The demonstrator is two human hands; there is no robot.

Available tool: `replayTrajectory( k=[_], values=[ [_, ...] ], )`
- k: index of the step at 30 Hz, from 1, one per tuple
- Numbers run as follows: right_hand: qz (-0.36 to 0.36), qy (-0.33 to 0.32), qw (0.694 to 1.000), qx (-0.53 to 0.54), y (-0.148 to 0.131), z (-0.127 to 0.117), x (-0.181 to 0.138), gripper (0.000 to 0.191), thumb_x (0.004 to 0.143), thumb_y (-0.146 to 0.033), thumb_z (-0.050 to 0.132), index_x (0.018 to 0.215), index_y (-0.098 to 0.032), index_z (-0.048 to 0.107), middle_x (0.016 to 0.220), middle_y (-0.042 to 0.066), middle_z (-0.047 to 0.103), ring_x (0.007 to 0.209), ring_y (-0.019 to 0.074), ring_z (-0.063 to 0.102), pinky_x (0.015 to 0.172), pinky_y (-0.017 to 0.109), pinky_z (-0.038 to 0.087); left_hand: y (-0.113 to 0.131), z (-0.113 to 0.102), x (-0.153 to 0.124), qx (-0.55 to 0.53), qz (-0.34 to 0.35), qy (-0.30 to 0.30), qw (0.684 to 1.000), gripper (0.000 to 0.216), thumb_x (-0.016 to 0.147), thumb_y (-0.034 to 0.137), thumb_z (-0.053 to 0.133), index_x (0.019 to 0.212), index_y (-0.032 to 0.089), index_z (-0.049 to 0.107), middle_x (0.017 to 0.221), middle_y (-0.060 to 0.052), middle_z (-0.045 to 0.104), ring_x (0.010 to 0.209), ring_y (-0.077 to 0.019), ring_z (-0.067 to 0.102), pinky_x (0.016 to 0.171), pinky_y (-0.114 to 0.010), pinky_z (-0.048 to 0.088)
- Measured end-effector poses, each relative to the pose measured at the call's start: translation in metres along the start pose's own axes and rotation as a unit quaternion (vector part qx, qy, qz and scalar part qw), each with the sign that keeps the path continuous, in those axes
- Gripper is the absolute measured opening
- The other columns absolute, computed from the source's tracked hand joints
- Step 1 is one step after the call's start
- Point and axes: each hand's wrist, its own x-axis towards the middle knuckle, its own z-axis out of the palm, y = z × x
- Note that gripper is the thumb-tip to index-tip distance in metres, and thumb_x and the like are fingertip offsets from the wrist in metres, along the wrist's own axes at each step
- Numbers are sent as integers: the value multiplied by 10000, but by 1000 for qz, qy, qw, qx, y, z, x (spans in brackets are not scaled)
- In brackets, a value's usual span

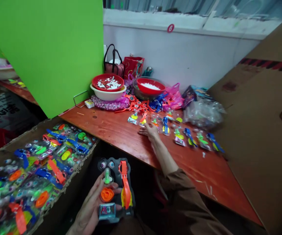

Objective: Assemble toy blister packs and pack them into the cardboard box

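At the lower middle, my left hand [89, 205] grips a clear plastic blister tray [119, 173] from its left side and from beneath. Two toy eyeballs [107, 164], a green-and-white piece, an orange toy [107, 195], a small printed packet [107, 211] and an orange toy watch [124, 182] sit in its hollows. My right hand [150, 131] reaches out over the red-brown table [121, 137], fingers stretched and apart. Its fingertips are beside a filled tray with an orange strap [143, 118]; whether they touch it is hard to see.
Several filled trays [179, 138] line the table. Behind them are loose orange straps [138, 105], a red basin of white pieces [108, 83], another red basin [150, 86] and plastic bags [203, 112]. A cardboard box [68, 182] of filled trays stands left; a green partition [57, 49] rises behind.
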Motion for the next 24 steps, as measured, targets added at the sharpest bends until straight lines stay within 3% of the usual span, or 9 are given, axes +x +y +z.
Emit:
replayTrajectory(
  k=[3,6,11,16,19,24],
  values=[
    [3,10,1000,-7,3,6,13,240,925,-180,583,1117,-189,440,581,-64,590,455,162,664,485,318,628,0,-1,4,-4,-9,4,1000,725,910,435,637,1535,290,301,1228,-158,674,1233,-366,597,824,-497,583],
    [22,8,1000,-18,2,10,20,122,919,-125,564,1008,-154,486,551,-37,596,436,165,653,462,307,618,-4,-3,9,-16,-14,5,1000,704,901,430,655,1518,302,341,1222,-140,677,1195,-339,627,841,-465,580],
    [60,-36,997,-28,-7,7,6,92,904,-75,560,840,-136,534,521,16,627,442,152,647,481,273,610,-12,-7,17,-29,-16,-10,999,661,887,441,670,1476,256,436,1159,-142,699,1160,-335,646,812,-429,588],
    [87,-117,989,-26,-4,-15,-48,124,889,-104,595,767,-127,586,639,81,704,515,137,672,526,239,604,-15,-9,21,-30,-17,5,999,652,880,464,671,1459,261,450,1169,-151,704,1117,-333,671,784,-427,597],
    [100,-185,978,-10,7,-34,-94,114,847,-183,693,773,-130,623,699,66,717,524,99,652,520,184,576,-15,-10,24,-36,-21,15,999,647,877,490,661,1448,260,460,1217,-165,691,1020,-316,711,766,-426,603],
    [150,-262,953,-18,32,-60,-181,337,771,-430,799,862,-169,606,728,6,704,463,76,596,500,216,570,-17,-14,31,-53,-15,-24,998,650,894,551,596,1450,238,471,1235,-183,687,931,-308,734,722,-428,610]
  ],
)
